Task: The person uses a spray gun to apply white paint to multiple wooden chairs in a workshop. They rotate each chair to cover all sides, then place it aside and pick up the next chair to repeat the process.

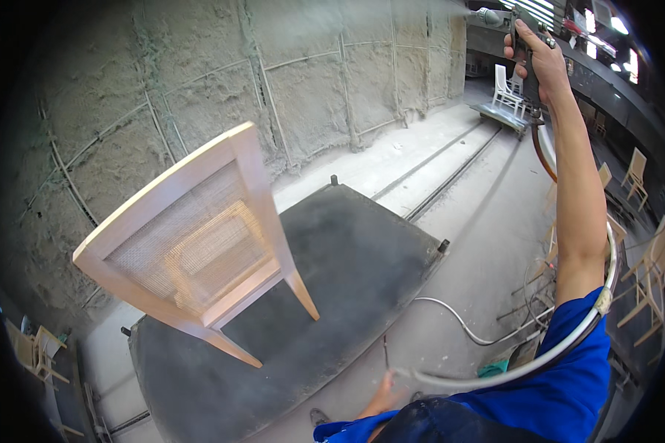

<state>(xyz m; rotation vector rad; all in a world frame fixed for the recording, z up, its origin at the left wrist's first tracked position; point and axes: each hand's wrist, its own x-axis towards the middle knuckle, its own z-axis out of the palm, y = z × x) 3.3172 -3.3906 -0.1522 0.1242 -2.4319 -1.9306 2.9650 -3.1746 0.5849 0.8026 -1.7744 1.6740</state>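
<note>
My right hand [543, 55] is raised at the upper right, its fingers wrapped round the grip of a spray gun [523, 37]. Pale mist streams leftward from the nozzle. Low in the view, my left hand [380, 395] is small and blurred beside the near end of a white hose [488, 380]; its fingers do not show clearly. Just beyond that hand stands a thin dark rod with a reddish tip [386, 345]. A light wooden chair [251, 177] with a woven mesh back stands on a dark platform [347, 258], its back toward me.
Short posts [334, 179] rise at the platform's corners. Behind is a coated grey wall [303, 88]. Floor rails [451, 181] run toward another cart [502, 114] bearing white chairs [504, 88]. More wooden chairs [646, 273] stand at right. The white hose loops past my right arm.
</note>
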